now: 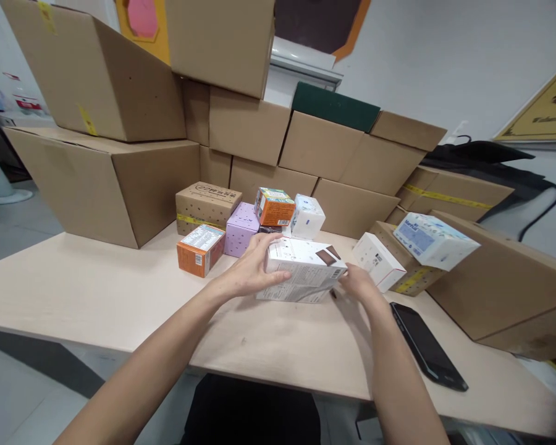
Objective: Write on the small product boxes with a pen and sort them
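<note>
A white printed carton (301, 272) with small brown pictures on its top lies on the table before me. My left hand (257, 266) grips its left end, thumb along the front face and fingers over the top. At the right end, my right hand (358, 282) has its fingers curled against the carton's corner; part of them is hidden. Below those fingers shows a small dark thing (333, 294), too small to name. Just behind the carton stand a purple box (241, 230), an orange box (275, 209) resting on a dark box, and a white tissue pack (308, 216).
Another orange box (201, 250) and a brown carton (208, 207) sit left. To the right are a small white box (379, 261), a blue-and-white tissue pack (433, 240) and a black handheld device (427, 346). Large cardboard boxes (254, 127) line the table's back (97, 296).
</note>
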Action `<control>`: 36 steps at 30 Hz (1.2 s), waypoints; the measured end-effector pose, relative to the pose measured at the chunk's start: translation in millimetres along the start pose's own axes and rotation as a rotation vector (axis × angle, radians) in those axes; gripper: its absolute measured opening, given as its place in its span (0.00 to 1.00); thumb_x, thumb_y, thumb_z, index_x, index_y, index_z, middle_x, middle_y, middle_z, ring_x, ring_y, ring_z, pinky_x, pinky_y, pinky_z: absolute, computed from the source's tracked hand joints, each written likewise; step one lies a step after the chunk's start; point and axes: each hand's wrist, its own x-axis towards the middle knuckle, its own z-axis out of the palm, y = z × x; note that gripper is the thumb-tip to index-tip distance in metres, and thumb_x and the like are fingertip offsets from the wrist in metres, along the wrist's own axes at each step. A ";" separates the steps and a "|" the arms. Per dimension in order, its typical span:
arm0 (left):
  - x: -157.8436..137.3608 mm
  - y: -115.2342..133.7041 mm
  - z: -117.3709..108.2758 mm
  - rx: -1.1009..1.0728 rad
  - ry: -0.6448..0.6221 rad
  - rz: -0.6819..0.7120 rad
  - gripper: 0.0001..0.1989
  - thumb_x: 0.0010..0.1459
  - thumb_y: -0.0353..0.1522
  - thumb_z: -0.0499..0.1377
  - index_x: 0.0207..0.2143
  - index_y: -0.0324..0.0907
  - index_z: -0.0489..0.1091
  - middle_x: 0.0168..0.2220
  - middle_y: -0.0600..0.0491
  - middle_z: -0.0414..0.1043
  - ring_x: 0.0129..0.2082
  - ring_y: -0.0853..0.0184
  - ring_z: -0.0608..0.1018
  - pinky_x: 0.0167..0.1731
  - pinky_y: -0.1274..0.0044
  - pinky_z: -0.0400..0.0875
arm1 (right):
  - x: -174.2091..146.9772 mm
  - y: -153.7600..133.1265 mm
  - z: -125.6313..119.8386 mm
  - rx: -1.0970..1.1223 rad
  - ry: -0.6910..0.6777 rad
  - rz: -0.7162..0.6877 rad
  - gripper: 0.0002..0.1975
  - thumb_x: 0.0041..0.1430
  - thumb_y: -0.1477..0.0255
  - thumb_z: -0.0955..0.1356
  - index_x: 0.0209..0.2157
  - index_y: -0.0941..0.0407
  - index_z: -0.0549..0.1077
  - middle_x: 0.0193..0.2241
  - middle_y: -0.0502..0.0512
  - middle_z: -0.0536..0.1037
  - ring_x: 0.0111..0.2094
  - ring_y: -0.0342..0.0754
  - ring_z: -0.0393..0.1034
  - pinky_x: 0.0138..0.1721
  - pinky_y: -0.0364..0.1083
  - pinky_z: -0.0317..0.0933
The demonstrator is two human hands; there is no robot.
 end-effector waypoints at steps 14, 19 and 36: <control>-0.2 -8.6 15.0 0.024 0.817 0.615 0.23 0.58 0.40 0.57 0.55 0.45 0.62 0.49 0.45 0.67 0.51 0.55 0.71 0.52 0.59 0.68 | -135.1 144.7 -25.7 -0.280 -0.050 0.580 0.56 0.52 0.36 0.56 0.70 0.63 0.46 0.54 0.78 0.70 0.55 0.72 0.68 0.53 0.63 0.60; -11.4 0.7 30.3 0.224 0.685 0.879 0.22 0.52 0.34 0.59 0.51 0.45 0.66 0.43 0.47 0.71 0.44 0.57 0.73 0.44 0.64 0.67 | -135.8 125.2 -19.9 -0.283 0.091 0.607 0.51 0.55 0.40 0.56 0.68 0.64 0.52 0.49 0.79 0.73 0.53 0.75 0.69 0.48 0.64 0.63; 14.4 81.6 146.7 -1.237 -0.008 -0.406 0.24 0.60 0.48 0.56 0.46 0.38 0.74 0.46 0.43 0.76 0.39 0.63 0.78 0.45 0.70 0.70 | -141.0 -49.5 -71.1 0.404 0.505 0.246 0.49 0.44 0.46 0.71 0.65 0.53 0.61 0.54 0.61 0.76 0.54 0.63 0.70 0.53 0.57 0.62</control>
